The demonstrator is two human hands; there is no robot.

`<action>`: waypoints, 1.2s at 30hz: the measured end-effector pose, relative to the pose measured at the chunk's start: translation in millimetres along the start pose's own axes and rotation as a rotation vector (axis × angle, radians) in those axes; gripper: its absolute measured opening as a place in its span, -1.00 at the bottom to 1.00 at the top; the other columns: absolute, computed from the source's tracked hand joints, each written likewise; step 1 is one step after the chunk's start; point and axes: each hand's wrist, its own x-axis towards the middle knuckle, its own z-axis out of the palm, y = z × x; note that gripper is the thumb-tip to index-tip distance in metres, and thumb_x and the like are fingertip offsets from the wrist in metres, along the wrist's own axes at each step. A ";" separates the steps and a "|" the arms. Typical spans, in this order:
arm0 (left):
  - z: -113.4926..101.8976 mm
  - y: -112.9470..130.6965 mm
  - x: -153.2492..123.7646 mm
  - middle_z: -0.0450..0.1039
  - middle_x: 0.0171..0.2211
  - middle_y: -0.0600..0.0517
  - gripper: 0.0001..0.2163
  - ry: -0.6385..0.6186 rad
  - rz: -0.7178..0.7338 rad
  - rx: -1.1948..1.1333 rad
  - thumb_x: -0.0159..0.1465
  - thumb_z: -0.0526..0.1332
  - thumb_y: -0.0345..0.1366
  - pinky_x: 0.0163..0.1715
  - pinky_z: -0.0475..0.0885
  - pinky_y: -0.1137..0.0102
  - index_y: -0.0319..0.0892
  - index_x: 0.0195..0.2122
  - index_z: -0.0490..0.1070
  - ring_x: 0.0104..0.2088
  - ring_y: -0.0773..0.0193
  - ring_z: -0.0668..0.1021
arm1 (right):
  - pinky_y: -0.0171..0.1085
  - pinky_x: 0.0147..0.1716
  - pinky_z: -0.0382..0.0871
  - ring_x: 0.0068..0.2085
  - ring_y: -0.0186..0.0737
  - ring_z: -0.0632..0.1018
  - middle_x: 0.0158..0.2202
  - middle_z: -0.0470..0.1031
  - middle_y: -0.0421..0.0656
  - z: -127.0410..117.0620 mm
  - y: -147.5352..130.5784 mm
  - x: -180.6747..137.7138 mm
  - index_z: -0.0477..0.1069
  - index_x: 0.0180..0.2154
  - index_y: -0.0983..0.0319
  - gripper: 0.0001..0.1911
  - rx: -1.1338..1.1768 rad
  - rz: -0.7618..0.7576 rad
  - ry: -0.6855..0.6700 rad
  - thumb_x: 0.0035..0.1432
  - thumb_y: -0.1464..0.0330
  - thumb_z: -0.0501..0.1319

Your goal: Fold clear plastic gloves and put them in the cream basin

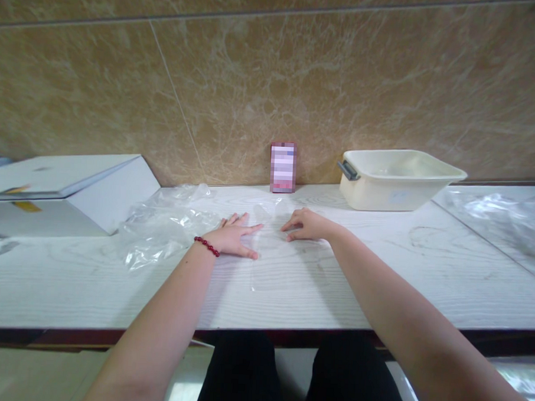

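Note:
A clear flat plastic bag (269, 257) lies on the white wood-grain table (379, 276), hard to make out against it. My left hand (234, 237), with a red bead bracelet at the wrist, lies flat on the bag's left part, fingers stretched out. My right hand (306, 224) rests on the bag's upper right part with the fingers bent and the fingertips pressing down. Neither hand grips anything.
A heap of crumpled clear plastic bags (160, 225) lies left of my hands. A white cardboard box (68, 192) stands at the far left. A cream plastic basin (397, 178) sits at the back right, a small card (282, 167) leans on the marble wall, more plastic (506, 214) lies far right.

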 end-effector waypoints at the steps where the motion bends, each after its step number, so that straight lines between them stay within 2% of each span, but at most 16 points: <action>1: 0.4 -0.6 0.1 -0.47 0.18 0.08 -0.18 0.002 0.004 0.001 -0.21 0.07 0.23 -0.01 -0.23 -0.02 0.20 0.10 -0.18 0.12 -0.10 -0.30 | -0.33 -0.33 0.16 -0.38 -0.31 0.35 -0.43 0.37 -0.16 -0.1 -0.7 -0.1 0.44 -0.25 0.12 -0.62 -0.002 -0.001 0.001 -0.17 0.12 0.20; 5: 2.0 -3.3 0.3 -0.49 0.18 0.05 -0.15 -0.001 0.014 0.015 -0.22 0.07 0.24 0.00 -0.24 0.00 0.16 0.11 -0.23 0.12 -0.09 -0.30 | -0.34 -0.33 0.17 -0.38 -0.30 0.36 -0.43 0.38 -0.16 0.6 -0.5 0.5 0.44 -0.26 0.12 -0.60 -0.010 -0.014 0.010 -0.19 0.11 0.21; 7: 2.3 -4.1 0.7 -0.48 0.18 0.03 -0.13 0.004 0.014 0.022 -0.20 0.05 0.24 0.00 -0.23 0.01 0.12 0.13 -0.27 0.12 -0.08 -0.29 | -0.35 -0.33 0.18 -0.38 -0.31 0.37 -0.43 0.38 -0.16 -0.3 4.6 -0.3 0.42 -0.23 0.14 -0.58 -0.015 0.026 0.076 -0.17 0.10 0.19; 9: 1.9 -4.2 1.8 -0.43 0.18 -0.01 -0.15 0.030 0.007 0.017 -0.13 -0.01 0.24 0.01 -0.20 0.02 0.06 0.14 -0.33 0.13 -0.05 -0.24 | -0.35 -0.32 0.18 -0.38 -0.31 0.38 -0.42 0.39 -0.15 -3.6 15.3 -4.1 0.40 -0.20 0.18 -0.60 -0.044 0.149 0.246 -0.07 0.12 0.12; 11: 1.4 -3.8 3.8 -0.33 0.18 -0.03 -0.21 0.088 -0.005 0.000 -0.04 -0.11 0.22 0.02 -0.14 0.06 -0.01 0.15 -0.35 0.14 0.00 -0.15 | -0.33 -0.29 0.18 -0.35 -0.29 0.39 -0.41 0.40 -0.12 -8.6 30.5 -11.7 0.38 -0.19 0.21 -0.63 -0.112 0.344 0.447 0.04 0.16 0.01; 13: 1.4 -3.4 6.8 -0.22 0.17 -0.04 -0.27 0.177 -0.006 -0.014 0.03 -0.18 0.19 0.03 -0.08 0.16 -0.07 0.16 -0.32 0.14 0.08 -0.06 | -0.29 -0.28 0.19 -0.32 -0.23 0.40 -0.40 0.42 -0.09 -13.6 46.5 -22.0 0.35 -0.16 0.22 -0.61 -0.191 0.563 0.541 0.07 0.18 -0.03; 15: 2.5 -3.8 10.6 -0.12 0.15 -0.04 -0.32 0.275 0.015 -0.022 0.07 -0.21 0.15 0.04 -0.04 0.28 -0.13 0.15 -0.21 0.13 0.15 0.02 | -0.26 -0.29 0.21 -0.30 -0.18 0.41 -0.36 0.43 -0.04 -17.1 58.4 -31.9 0.36 -0.17 0.24 -0.61 -0.229 0.743 0.497 0.06 0.18 -0.02; 17: 4.6 -5.2 14.8 -0.03 0.13 -0.04 -0.35 0.355 0.038 -0.024 0.10 -0.21 0.13 0.04 -0.01 0.35 -0.16 0.13 -0.10 0.11 0.20 0.07 | -0.26 -0.30 0.22 -0.27 -0.15 0.42 -0.32 0.44 -0.02 -18.6 63.4 -38.3 0.41 -0.24 0.25 -0.63 -0.231 0.831 0.377 0.04 0.19 -0.01; 19: 6.5 -6.7 18.4 0.03 0.11 -0.04 -0.39 0.415 0.051 -0.026 0.12 -0.20 0.10 0.03 0.03 0.34 -0.17 0.10 -0.01 0.09 0.20 0.13 | -0.29 -0.30 0.23 -0.25 -0.16 0.43 -0.31 0.45 -0.04 -18.7 62.0 -40.0 0.44 -0.30 0.24 -0.65 -0.220 0.852 0.270 0.03 0.20 0.00; 21: 7.1 -7.1 20.2 0.08 0.09 -0.05 -0.42 0.468 0.060 -0.025 0.13 -0.18 0.07 0.01 0.07 0.32 -0.18 0.08 0.06 0.06 0.19 0.18 | -0.33 -0.31 0.24 -0.26 -0.19 0.43 -0.30 0.46 -0.08 -17.6 57.4 -38.2 0.44 -0.30 0.22 -0.66 -0.203 0.845 0.219 -0.01 0.19 0.04; 26: 1.7 5.3 14.1 0.15 0.05 -0.08 -0.47 0.557 0.123 0.009 0.14 -0.13 0.03 -0.01 0.12 0.30 -0.19 0.03 0.15 0.03 0.18 0.23 | -0.42 -0.31 0.24 -0.26 -0.28 0.44 -0.28 0.46 -0.17 -10.7 48.6 -31.7 0.43 -0.29 0.17 -0.71 -0.146 0.823 0.248 -0.10 0.25 0.10; 31: -3.3 43.1 8.6 0.19 0.02 -0.06 -0.54 0.535 0.185 0.087 0.16 -0.09 -0.04 -0.01 0.09 0.24 -0.15 0.02 0.16 0.01 0.16 0.25 | -0.43 -0.33 0.22 -0.29 -0.29 0.44 -0.33 0.46 -0.14 -9.2 40.9 -29.1 0.44 -0.36 0.22 -0.77 -0.149 0.816 0.286 -0.06 0.36 0.06; 36: -7.3 92.8 22.2 0.24 -0.02 -0.05 -0.57 0.434 0.293 0.124 0.12 0.00 -0.08 -0.01 0.00 0.10 -0.09 0.00 0.16 -0.02 0.14 0.27 | -0.40 -0.37 0.21 -0.31 -0.27 0.44 -0.34 0.45 -0.12 -16.4 25.5 -27.1 0.38 -0.31 0.22 -0.78 -0.184 0.733 0.331 0.00 0.36 0.02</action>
